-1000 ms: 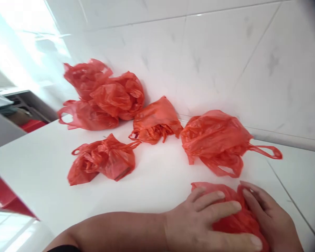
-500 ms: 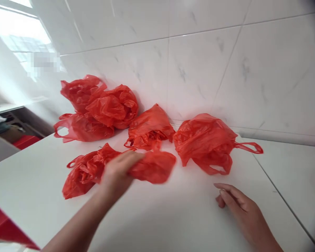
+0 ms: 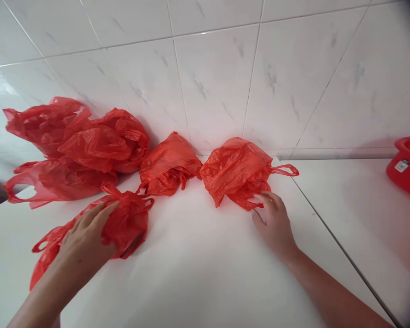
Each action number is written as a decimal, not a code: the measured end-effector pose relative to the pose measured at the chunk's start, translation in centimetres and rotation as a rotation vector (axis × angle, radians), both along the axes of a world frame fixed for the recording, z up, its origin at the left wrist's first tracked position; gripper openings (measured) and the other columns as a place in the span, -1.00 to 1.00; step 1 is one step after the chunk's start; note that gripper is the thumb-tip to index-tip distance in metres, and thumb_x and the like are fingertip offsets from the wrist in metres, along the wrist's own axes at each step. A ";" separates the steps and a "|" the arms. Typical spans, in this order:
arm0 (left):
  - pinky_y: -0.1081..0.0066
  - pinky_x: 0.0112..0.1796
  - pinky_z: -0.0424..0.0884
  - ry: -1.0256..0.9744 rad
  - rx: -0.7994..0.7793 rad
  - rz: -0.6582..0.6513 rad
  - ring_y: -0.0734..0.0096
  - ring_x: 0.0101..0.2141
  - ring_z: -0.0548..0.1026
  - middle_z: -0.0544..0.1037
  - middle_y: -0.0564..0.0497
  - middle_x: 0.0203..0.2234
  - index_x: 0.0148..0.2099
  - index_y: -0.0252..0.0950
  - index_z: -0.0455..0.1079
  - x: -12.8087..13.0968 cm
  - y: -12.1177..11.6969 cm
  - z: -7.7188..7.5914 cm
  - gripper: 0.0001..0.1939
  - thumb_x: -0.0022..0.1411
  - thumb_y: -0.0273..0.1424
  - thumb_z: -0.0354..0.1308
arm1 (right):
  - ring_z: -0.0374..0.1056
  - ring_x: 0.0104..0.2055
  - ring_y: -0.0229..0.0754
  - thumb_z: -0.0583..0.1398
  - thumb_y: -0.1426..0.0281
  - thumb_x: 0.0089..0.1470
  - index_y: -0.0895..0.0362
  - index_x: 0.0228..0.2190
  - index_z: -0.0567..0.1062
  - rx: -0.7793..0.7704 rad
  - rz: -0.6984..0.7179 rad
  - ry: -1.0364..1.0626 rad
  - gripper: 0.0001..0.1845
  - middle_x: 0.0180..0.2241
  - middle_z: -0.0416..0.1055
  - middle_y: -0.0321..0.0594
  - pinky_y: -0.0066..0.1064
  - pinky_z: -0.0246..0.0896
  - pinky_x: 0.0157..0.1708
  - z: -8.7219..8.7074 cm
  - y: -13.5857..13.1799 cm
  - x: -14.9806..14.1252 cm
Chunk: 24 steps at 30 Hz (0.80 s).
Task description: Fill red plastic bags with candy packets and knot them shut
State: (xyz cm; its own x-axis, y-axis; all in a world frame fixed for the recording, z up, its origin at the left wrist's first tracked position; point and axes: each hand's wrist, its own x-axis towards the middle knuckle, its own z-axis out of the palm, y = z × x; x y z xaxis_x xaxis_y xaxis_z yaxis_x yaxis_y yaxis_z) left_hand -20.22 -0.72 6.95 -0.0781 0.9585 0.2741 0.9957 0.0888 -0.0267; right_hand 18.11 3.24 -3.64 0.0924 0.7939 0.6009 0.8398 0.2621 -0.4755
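Observation:
My left hand (image 3: pixel 85 234) rests over a crumpled red plastic bag (image 3: pixel 131 223) at the front left, its fingers spread and thumb apart. More red plastic lies beneath and beside that hand, partly covered by it. On the right, my right hand (image 3: pixel 275 223) has its fingertips at the lower edge of another red plastic bag (image 3: pixel 237 168); thumb and fingers are apart. This bag leans by the wall with a loop handle stretched out to the right. Between the hands, farther back, sits a smaller red bag (image 3: pixel 169 159).
Several puffed red bags (image 3: pixel 102 143) are heaped at the back left. A tiled wall (image 3: pixel 215 82) rises behind the white tabletop (image 3: pixel 198 273). A seam crosses the surface on the right, and a red plastic basin (image 3: pixel 408 168) with a label stands beyond it.
My left hand has carried a red bag leftward from near my right hand to the left-hand bags. My right hand has moved forward to the right-hand bag. The view has turned right.

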 end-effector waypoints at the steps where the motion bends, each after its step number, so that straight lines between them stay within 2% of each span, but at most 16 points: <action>1: 0.11 0.09 0.23 0.027 0.002 -0.060 0.03 0.21 0.16 0.18 -0.13 0.23 0.21 -0.20 0.12 0.3 -0.1 0.3 -0.41 0.10 -0.51 -0.02 | 0.13 0.15 0.03 0.08 0.34 0.10 0.08 0.00 0.32 0.031 -0.034 -0.030 -0.60 0.09 0.18 0.00 -0.06 0.17 0.06 0.0 0.8 0.0; 4: 0.14 0.17 0.12 0.049 -0.007 -0.285 0.15 0.27 0.02 0.05 0.04 0.29 0.27 -0.04 -0.01 1.7 -0.4 1.3 -0.42 0.22 -0.45 -0.05 | -0.02 0.26 0.07 0.08 0.34 0.11 0.12 0.12 0.19 0.104 -0.108 -0.082 -0.48 0.23 -0.03 0.06 -0.03 0.07 0.14 0.0 2.8 -0.2; 7: 0.14 0.15 0.17 -0.008 -0.014 -0.471 0.15 0.24 0.12 0.05 0.11 0.29 0.30 0.08 -0.09 4.4 -0.4 2.3 -0.36 0.23 -0.29 0.04 | -0.13 0.31 0.04 0.05 0.32 0.13 0.15 0.24 -0.08 0.107 -0.120 -0.027 -0.29 0.30 -0.15 0.06 -0.06 0.02 0.17 0.0 4.3 -0.1; 10: 0.13 0.07 0.30 -0.138 -0.087 -0.719 0.08 0.21 0.18 0.04 0.03 0.30 0.31 0.06 -0.06 8.8 0.5 3.1 -0.30 0.19 -0.29 0.13 | -0.02 0.27 0.06 0.03 0.28 0.13 0.15 0.28 -0.29 -0.019 -0.091 0.109 -0.17 0.29 -0.09 0.06 -0.07 0.13 0.10 0.0 5.2 0.2; 13: 0.10 0.06 0.32 -0.266 -0.164 -0.937 0.07 0.23 0.13 -0.01 0.00 0.32 0.27 0.01 0.05 14.1 2.5 3.3 -0.37 0.20 -0.39 0.12 | 0.17 0.15 0.08 0.06 0.26 0.09 0.15 0.28 -0.28 -0.150 -0.070 0.205 -0.13 0.20 0.13 0.06 -0.05 0.19 0.01 -0.2 5.5 0.6; 16: 0.01 0.14 0.16 -0.260 -0.120 -1.096 0.06 0.28 -0.04 0.00 0.01 0.31 0.22 -0.01 0.17 19.4 5.9 2.2 -0.43 0.18 -0.48 0.12 | 0.19 0.10 0.01 0.06 0.33 0.07 0.12 0.23 -0.01 -0.155 -0.016 0.203 -0.29 0.10 0.26 -0.02 -0.13 0.19 -0.02 -0.1 5.5 0.8; 18: -0.12 0.18 -0.01 -0.181 -0.090 -1.095 -0.01 0.30 -0.15 -0.02 0.02 0.32 0.18 0.00 0.23 22.1 8.8 0.8 -0.44 0.14 -0.50 0.15 | 0.26 -0.02 -0.05 0.08 0.37 0.04 0.10 0.08 0.23 -0.155 0.007 0.194 -0.48 -0.06 0.37 -0.11 -0.24 0.21 -0.12 0.2 5.4 0.9; 20: -0.24 0.15 -0.10 -0.126 -0.113 -0.992 -0.12 0.30 -0.19 -0.08 -0.04 0.33 0.25 0.05 0.09 24.0 11.6 -0.9 -0.23 0.03 -0.46 0.25 | 0.29 -0.23 -0.12 0.10 0.36 0.02 0.08 -0.18 0.37 -0.172 -0.020 0.202 -0.73 -0.29 0.41 -0.21 -0.33 0.19 -0.29 0.4 5.2 0.9; 21: -0.25 0.14 -0.08 -0.122 -0.130 -0.920 -0.14 0.29 -0.19 -0.11 -0.06 0.34 0.30 0.07 -0.02 24.5 12.8 -1.7 -0.12 -0.01 -0.43 0.29 | 0.27 -0.32 -0.16 0.10 0.33 0.02 0.08 -0.32 0.37 -0.180 -0.045 0.210 -0.86 -0.39 0.38 -0.25 -0.36 0.14 -0.36 0.5 5.1 0.9; 22: -0.23 0.13 -0.05 -0.126 -0.146 -0.849 -0.13 0.29 -0.17 -0.11 -0.07 0.34 0.32 0.07 -0.12 24.8 14.0 -2.5 -0.03 -0.04 -0.41 0.31 | 0.22 -0.41 -0.19 0.10 0.31 0.04 0.07 -0.43 0.33 -0.187 -0.073 0.221 -0.90 -0.47 0.33 -0.30 -0.38 0.09 -0.42 0.6 5.0 0.9; 24: -0.19 0.12 0.01 -0.137 -0.160 -0.774 -0.11 0.28 -0.12 -0.09 -0.11 0.33 0.36 0.01 -0.26 24.9 15.8 -3.7 0.09 -0.08 -0.40 0.33 | 0.10 -0.54 -0.25 0.08 0.28 0.06 0.06 -0.56 0.19 -0.205 -0.123 0.250 -0.77 -0.60 0.20 -0.37 -0.39 -0.02 -0.50 0.7 4.6 1.0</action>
